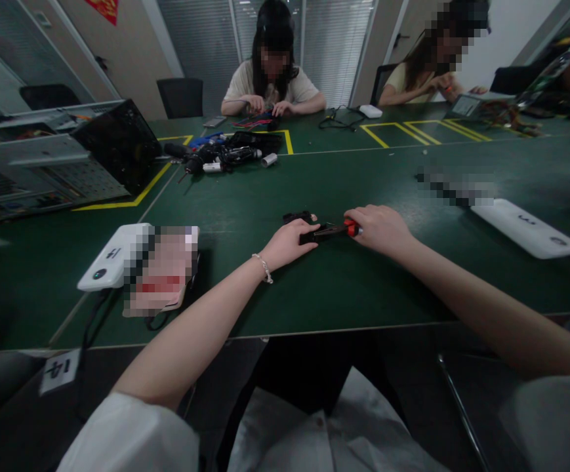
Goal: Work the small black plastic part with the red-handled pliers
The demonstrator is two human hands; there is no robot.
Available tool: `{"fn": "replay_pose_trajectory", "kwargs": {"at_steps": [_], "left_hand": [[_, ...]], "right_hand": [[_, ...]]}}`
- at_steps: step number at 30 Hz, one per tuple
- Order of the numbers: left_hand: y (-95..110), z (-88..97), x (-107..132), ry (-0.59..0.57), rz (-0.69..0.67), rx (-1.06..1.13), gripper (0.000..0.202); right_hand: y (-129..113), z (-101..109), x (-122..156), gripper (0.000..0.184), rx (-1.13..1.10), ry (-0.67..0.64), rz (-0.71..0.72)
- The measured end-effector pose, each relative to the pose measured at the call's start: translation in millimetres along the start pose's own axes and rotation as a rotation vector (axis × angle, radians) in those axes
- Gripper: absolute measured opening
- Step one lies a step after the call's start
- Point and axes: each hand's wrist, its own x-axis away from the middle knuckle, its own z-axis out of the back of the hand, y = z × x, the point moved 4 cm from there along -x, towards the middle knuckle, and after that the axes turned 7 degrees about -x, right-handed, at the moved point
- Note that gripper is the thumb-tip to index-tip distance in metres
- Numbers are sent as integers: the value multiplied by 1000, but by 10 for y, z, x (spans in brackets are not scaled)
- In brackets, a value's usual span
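Note:
My right hand is closed round the red handles of a pair of pliers, whose dark jaws point left. My left hand, with a bracelet at the wrist, pinches a small black part between thumb and fingers. The plier tips meet or overlap this part; whether they grip it I cannot tell. Just beyond my left fingers lies another small black piece on the green table.
An opened computer case stands at left. Cables and a power drill lie farther back. White power banks flank my arms, the left one beside a phone. Two people sit working across the table.

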Motion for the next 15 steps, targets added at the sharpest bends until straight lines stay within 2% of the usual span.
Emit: {"fn": "replay_pose_trajectory", "kwargs": {"at_steps": [15], "left_hand": [[-49,-40,-19,38,-24,-20,44]], "right_hand": [[-4,17,-5,25,32,12,51]]}}
